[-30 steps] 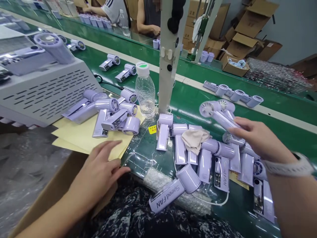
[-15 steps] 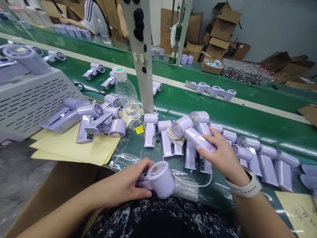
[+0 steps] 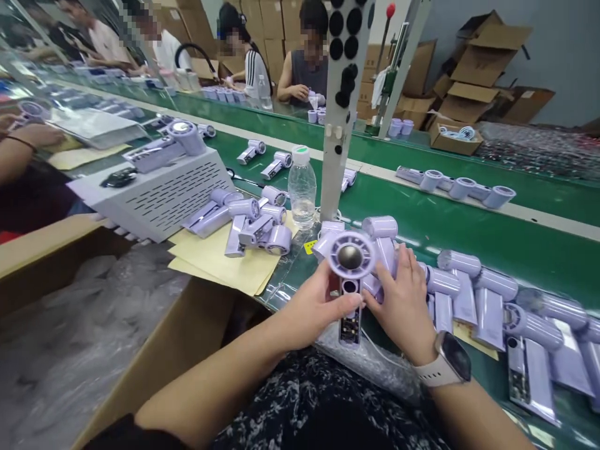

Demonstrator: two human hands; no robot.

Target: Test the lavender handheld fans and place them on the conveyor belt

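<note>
My left hand [image 3: 319, 306] grips a lilac handheld fan [image 3: 351, 312] by its handle. The fan stands upright with its round head on top, and the open handle shows a circuit board. Beside it, my right hand [image 3: 403, 300], with a watch on the wrist, rests on lilac fans at the table; its fingers are spread, and whether it grips one is hidden. One of these fans [image 3: 380, 234] stands out just behind my right fingers. More fans [image 3: 499, 284] lie in a row to the right.
Several fans [image 3: 255, 222] are piled on yellow paper [image 3: 225, 269] left of a plastic bottle [image 3: 302, 187]. A metal post [image 3: 334, 169] rises behind my hands. Further left are a slotted grey box [image 3: 187, 194] and a carton [image 3: 154, 356] of plastic bags. People sit across the green belt [image 3: 389, 187].
The view has turned left. My left hand has raised its fan, now upright with the open side showing. My right hand no longer visibly holds the fan it had and lies among the others.
</note>
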